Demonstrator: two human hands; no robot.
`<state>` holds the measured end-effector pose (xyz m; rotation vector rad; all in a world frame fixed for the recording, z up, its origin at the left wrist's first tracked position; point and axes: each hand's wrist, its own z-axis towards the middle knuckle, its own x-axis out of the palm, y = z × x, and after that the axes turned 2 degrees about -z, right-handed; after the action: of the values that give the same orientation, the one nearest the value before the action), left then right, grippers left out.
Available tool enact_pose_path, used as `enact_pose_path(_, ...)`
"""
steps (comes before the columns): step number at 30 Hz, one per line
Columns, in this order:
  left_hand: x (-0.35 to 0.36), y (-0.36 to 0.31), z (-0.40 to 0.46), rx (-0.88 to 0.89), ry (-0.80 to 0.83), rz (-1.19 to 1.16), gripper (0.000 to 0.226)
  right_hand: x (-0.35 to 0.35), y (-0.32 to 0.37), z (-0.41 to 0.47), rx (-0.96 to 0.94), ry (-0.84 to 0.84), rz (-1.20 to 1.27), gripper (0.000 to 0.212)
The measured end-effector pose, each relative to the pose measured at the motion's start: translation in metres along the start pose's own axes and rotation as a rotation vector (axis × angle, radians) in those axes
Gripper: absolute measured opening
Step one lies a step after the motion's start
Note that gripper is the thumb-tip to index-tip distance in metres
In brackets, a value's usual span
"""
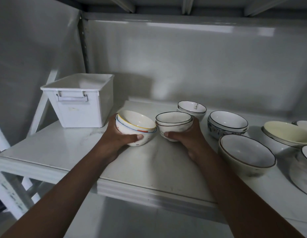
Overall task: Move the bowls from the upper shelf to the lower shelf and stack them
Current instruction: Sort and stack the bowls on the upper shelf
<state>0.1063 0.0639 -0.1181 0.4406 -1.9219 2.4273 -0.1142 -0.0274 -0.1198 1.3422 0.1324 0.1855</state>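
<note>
1. Left hand [115,140]: grip clamped on yellow-rimmed bowls [135,127], tilted over the shelf [63,152].
2. Right hand [188,136]: grip clamped on dark-rimmed bowls [173,125].
3. Step: likely lifting off. Next: carry both lower, nest.

Bare shelf [51,150] at left front; bowls [247,157] crowd the right.

White bin [80,102] sitting at the left end of the shelf board [63,148].

The bin is standing upright and open at the top, its handle [72,97] hanging flat against the near wall — a faint label patch is showing below it. Behind it a perforated metal post [84,42] is rising beside the glossy back panel [183,66], which is catching streaks of light.
</note>
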Motion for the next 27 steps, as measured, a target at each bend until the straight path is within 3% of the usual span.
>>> enact_pose_path(14,-0.001,-0.001,-0.001,0.01,0.017,-0.093,0.078,0.013,-0.004,-0.002,0.043,-0.064,0.215,0.091)
enact_pose_path(22,0.01,-0.022,0.01,0.096,0.001,-0.029,0.065,0.01,0.041,0.001,-0.077,-0.112,0.258,0.083)
enact_pose_path(27,0.036,-0.04,0.021,0.124,0.023,-0.049,0.072,-0.01,0.069,0.002,-0.084,-0.171,0.244,0.093)
